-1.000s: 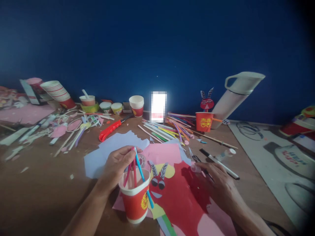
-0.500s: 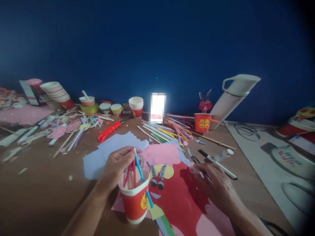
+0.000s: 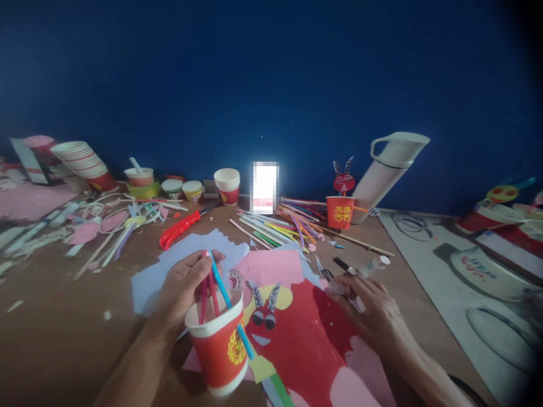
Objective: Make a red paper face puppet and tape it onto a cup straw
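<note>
My left hand (image 3: 189,282) is closed on the tops of several straws, with a blue straw (image 3: 220,278) and pinkish-red straws (image 3: 212,291) reaching down into a red paper cup (image 3: 216,353). A short blue straw piece (image 3: 245,341) sticks out of the cup's right side. The cup leans slightly; whether its base touches the table I cannot tell. My right hand (image 3: 371,308) has curled fingers over a marker (image 3: 343,264) beside dark-handled scissors (image 3: 326,273). A small clear cylinder (image 3: 336,288) lies at its fingertips; what the hand grips is partly hidden.
Between the hands lies red paper (image 3: 297,339) with a cut-out face (image 3: 265,319). Beyond are loose straws (image 3: 271,229), a red-handled cutter (image 3: 180,229), stacked cups (image 3: 228,183), a decorated cup (image 3: 340,212), a leaning thermos (image 3: 375,181) and a small bottle (image 3: 376,265).
The view has shifted, moving the scene left. My left hand has moved left with the straws, and the cup leans more. My right hand has moved over the marker, with the clear cylinder still at its fingertips.
</note>
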### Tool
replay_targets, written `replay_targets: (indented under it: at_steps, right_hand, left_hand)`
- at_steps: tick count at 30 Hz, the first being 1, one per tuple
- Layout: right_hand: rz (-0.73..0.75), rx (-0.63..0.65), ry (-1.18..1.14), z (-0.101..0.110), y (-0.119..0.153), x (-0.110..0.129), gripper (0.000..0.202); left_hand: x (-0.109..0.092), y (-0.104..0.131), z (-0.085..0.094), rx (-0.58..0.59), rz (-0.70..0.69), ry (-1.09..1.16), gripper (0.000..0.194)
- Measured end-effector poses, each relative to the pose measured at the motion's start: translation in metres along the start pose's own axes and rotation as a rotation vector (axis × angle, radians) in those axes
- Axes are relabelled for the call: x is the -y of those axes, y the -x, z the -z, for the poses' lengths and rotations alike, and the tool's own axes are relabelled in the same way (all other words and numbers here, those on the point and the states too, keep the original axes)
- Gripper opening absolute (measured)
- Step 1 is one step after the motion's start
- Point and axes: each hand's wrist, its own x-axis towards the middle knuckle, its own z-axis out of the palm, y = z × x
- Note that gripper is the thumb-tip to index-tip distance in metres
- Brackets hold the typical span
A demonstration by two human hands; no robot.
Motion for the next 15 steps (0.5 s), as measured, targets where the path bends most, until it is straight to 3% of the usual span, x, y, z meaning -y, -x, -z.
replay_targets:
  at_steps: [4,9,15]
  right_hand:
    - [0.018,0.02,0.032,0.002,0.001,-0.002,0.019]
    - [0.008,0.088,0.065,-0.009,0.005,-0.007,0.019]
    - [0.027,0.083,0.125,-0.016,0.006,-0.009,0.019]
  left_hand:
    - [0.001,0.001,-0.001,-0.011,0.018,-0.019,0.039]
    - [-0.002,0.003,-0.006,-0.036,0.011,0.028,0.037]
    - [-0.004,0.004,-0.006,-0.022,0.001,0.028,0.036]
